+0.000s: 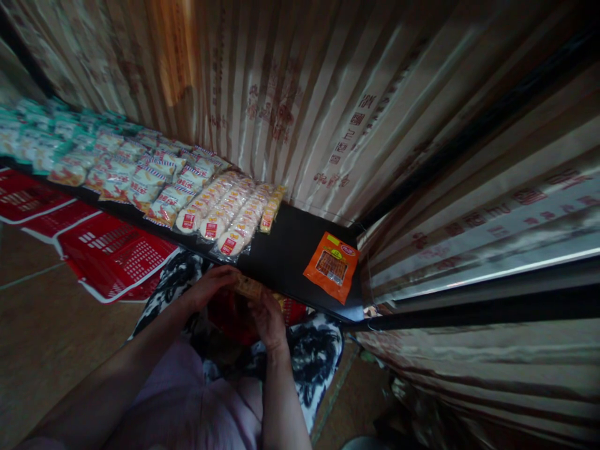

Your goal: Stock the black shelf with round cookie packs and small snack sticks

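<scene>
Between my two hands, just in front of the shelf edge, is a small yellowish-brown snack packet (248, 287). My left hand (218, 284) grips its left end, and my right hand (269, 317) has its fingers closed on the right end. Below them, between my knees, sits a red basket (234, 319), partly hidden by my hands. On the black shelf (285, 262) beyond, clear packs of round white crackers (234, 228) stand in rows. A similar yellow packet (272, 209) lies at the right end of those rows.
An orange snack bag (332, 267) lies near the shelf's right end. Further left are blue-and-white snack bags (150, 181) and green bags (47, 140). Red baskets (112, 250) stand along the shelf's front at left. A pleated curtain (290, 100) hangs behind, with a dark pole (422, 144) at right.
</scene>
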Tool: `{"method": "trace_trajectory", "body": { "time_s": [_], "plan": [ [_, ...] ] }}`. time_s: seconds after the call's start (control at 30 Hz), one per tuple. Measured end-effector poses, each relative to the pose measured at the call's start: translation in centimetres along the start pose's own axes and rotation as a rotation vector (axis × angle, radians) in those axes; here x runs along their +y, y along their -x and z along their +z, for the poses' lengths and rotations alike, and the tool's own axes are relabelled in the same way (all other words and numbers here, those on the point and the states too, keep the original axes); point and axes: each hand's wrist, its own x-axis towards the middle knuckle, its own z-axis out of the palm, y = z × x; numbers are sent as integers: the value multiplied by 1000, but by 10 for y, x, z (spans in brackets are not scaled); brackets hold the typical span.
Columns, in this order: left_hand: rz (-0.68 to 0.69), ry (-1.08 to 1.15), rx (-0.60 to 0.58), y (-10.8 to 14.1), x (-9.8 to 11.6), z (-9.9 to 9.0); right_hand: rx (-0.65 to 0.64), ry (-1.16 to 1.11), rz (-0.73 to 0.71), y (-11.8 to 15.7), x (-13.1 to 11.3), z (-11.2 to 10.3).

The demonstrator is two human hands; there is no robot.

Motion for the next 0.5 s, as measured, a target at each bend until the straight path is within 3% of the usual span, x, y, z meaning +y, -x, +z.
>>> {"method": "trace_trajectory", "body": {
  "time_s": [0.27,0.5],
  "plan": [
    [61,-111,-15,6,9,5,43,-47,-68,-3,-1,-2],
    [242,-247,-21,-3,-2,5,54,-50,-105,-7,2,-6]
  ]
}}
